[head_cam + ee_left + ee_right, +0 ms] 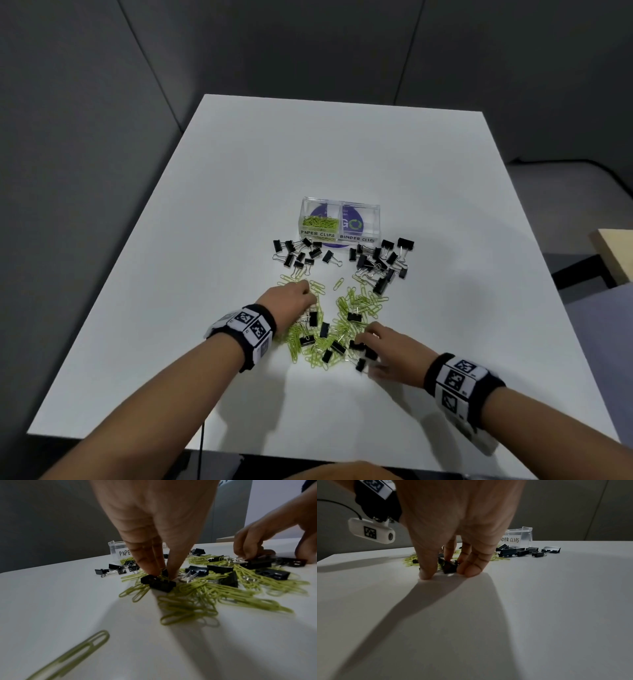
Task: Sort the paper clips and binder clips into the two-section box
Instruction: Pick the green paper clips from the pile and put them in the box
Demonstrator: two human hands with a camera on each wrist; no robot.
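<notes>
Fingertips (154, 569) of left hand (291, 298) buried in clips; grasp unclear.

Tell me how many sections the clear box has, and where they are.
2. The left section, labelled PAPER CLIPS, holds green paper clips. The right section, labelled BINDER CLIPS, adjoins it and looks empty. None seems hidden.

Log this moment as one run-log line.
left hand: fingertips in mixed pile, at a binder clip | right hand: on binder clips | box: paper clips in left section, right section empty
</notes>
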